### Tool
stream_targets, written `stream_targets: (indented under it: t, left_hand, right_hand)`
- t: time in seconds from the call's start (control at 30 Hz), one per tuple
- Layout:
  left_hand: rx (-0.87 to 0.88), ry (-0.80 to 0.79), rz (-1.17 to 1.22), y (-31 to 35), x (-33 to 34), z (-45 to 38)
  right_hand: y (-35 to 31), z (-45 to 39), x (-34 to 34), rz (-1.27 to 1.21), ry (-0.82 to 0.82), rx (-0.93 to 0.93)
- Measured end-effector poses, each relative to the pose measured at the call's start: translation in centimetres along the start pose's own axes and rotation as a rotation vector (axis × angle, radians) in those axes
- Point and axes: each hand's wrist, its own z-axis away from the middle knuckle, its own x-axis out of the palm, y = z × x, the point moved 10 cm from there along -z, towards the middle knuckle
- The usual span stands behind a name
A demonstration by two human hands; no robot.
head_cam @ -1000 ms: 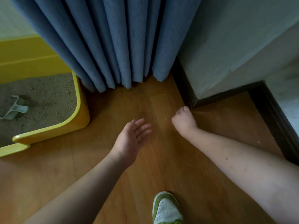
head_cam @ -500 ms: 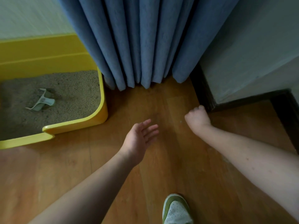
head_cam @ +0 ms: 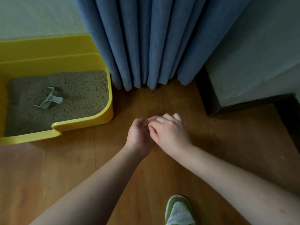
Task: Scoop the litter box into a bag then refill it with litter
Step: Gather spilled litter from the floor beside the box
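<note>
We see the yellow plastic litter box (head_cam: 84, 122) on the wooden floor (head_cam: 162, 176) at the left, beside the blue pleated curtain (head_cam: 154, 46), filled with grey-tan granular litter (head_cam: 78, 98) in which a pale translucent plastic scoop (head_cam: 48, 99) lies half sunk. Near it to the right, over the bare floor, our left hand (head_cam: 139, 135) is turned palm-up with its fingers loosely curled and holding nothing, while our right hand (head_cam: 168, 132) lies palm-down, its fingers bent onto the left hand's fingertips, gripping no object. Both bare forearms reach forward from the lower edge and meet at the hands, above a green-and-white shoe (head_cam: 179, 211).
</note>
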Motion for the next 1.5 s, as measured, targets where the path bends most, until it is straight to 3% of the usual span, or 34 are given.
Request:
stream_targets:
  t: [0.13,0.23,0.4,0.53,0.9,1.13,1.23,1.4,1.5]
  left_hand:
    - [0.05,0.023,0.01,0.2,-0.5,-0.1]
    - [0.045,0.06,0.062,0.1,-1.3,-0.4]
    - [0.012,0.108,0.078,0.4,-3.5,-0.2]
    - [-0.008,0.086,0.091,1.5,-4.3,-0.1]
    - [-0.029,0.083,0.12,2.3,-7.0,0.5]
    - [0.003,0.12,0.123,2.4,-7.8,0.3]
    - [-0.006,0.155,0.115,1.8,-7.9,0.3]
    - [-0.033,0.102,0.154,1.6,-6.4,0.2]
    - [-0.021,0.078,0.171,1.7,-5.3,-0.3]
  right_hand:
    - [0.3,-0.1,-0.2,-0.029,-0.015,0.011]
    - [2.7,-0.5,0.4,-0.113,-0.043,0.118]
    - [8.2,-1.6,6.3,-0.409,-0.168,0.402]
    - [10.1,-3.0,11.5,-0.4,-0.238,0.508]
    - [11.3,-6.5,16.6,-0.428,-0.286,0.566]
    - [11.1,-6.6,16.6,-0.313,-0.32,0.513]
    - [9.2,-6.4,14.9,-0.399,-0.297,0.479]
    - [0.4,-4.4,9.2,-0.667,-0.292,0.128]
    - [-0.6,-3.1,7.5,-0.675,-0.275,0.083]
